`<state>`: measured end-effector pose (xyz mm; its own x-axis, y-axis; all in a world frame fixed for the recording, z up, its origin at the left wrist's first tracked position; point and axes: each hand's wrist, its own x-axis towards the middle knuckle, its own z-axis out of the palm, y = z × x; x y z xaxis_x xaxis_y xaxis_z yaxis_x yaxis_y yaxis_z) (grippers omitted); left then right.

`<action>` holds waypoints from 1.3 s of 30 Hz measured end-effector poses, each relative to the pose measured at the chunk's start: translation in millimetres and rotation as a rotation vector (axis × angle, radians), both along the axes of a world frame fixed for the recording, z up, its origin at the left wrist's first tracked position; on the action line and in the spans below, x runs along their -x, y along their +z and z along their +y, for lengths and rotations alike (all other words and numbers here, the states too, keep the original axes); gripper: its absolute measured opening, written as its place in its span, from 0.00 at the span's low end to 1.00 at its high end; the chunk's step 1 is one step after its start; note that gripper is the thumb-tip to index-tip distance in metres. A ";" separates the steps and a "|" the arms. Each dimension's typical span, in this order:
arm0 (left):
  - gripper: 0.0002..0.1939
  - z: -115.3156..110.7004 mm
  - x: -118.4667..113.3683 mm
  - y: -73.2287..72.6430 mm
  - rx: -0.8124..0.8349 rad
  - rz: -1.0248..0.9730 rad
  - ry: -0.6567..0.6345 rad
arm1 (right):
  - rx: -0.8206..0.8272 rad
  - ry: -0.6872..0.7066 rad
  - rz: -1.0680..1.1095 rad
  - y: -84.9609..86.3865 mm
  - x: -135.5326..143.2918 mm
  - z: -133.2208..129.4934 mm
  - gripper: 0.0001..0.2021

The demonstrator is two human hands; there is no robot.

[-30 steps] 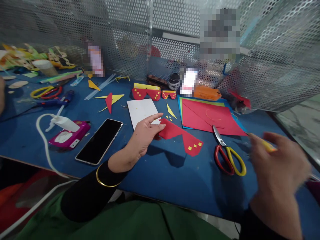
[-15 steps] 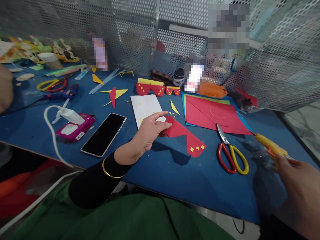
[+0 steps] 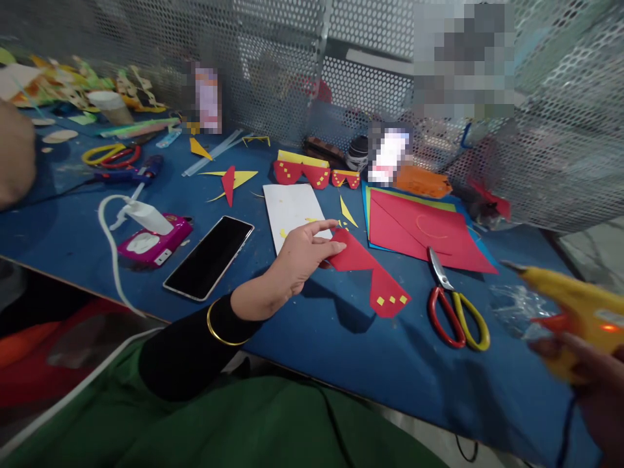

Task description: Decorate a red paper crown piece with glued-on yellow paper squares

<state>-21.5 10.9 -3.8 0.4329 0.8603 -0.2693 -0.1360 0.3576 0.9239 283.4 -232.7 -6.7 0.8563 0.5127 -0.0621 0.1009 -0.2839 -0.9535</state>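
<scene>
My left hand pinches the left end of a red paper cutout, which bears several small yellow squares at its right end. At the right edge, my right hand is wrapped round a yellow glue gun with a lit orange light; its nozzle points left. A white sheet with yellow scraps lies just behind my left hand. Scissors with one red and one yellow handle rest between the cutout and the glue gun.
Stacked coloured paper lies behind the scissors. Finished red-and-yellow pieces stand near the mesh wall. To the left are a black phone, a magenta socket box, a blue glue gun and another person's blurred arm.
My right hand has lifted the yellow glue gun off the table, and it now shows larger. My left hand keeps its pinch on the red cutout. The view has shifted slightly.
</scene>
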 end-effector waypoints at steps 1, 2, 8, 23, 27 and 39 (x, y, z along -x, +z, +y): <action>0.25 -0.4 0.1 0.4 -0.002 -0.005 -0.004 | 0.025 0.008 0.033 5.8 13.4 4.2 0.16; 0.25 -1.0 0.1 1.0 -0.006 -0.008 -0.008 | 0.066 -0.002 0.114 10.2 27.3 9.3 0.17; 0.22 -2.7 -0.3 1.2 -0.053 0.029 -0.028 | -0.149 0.429 0.130 17.5 98.1 53.8 0.14; 0.22 -4.1 0.0 1.7 -0.134 0.073 0.049 | -0.057 0.604 -0.739 1.8 139.9 106.4 0.12; 0.22 -4.6 -1.0 1.8 -0.144 0.066 0.046 | -0.005 0.570 -0.793 6.4 148.5 105.7 0.14; 0.22 -6.2 -1.8 -3.3 -0.161 0.068 0.020 | 0.094 0.545 -0.845 9.7 159.4 107.3 0.19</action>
<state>-19.8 4.7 -7.1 0.4006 0.9029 -0.1558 -0.0765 0.2024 0.9763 124.0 -125.3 2.9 0.2888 0.8715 0.3964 0.8715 -0.0679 -0.4857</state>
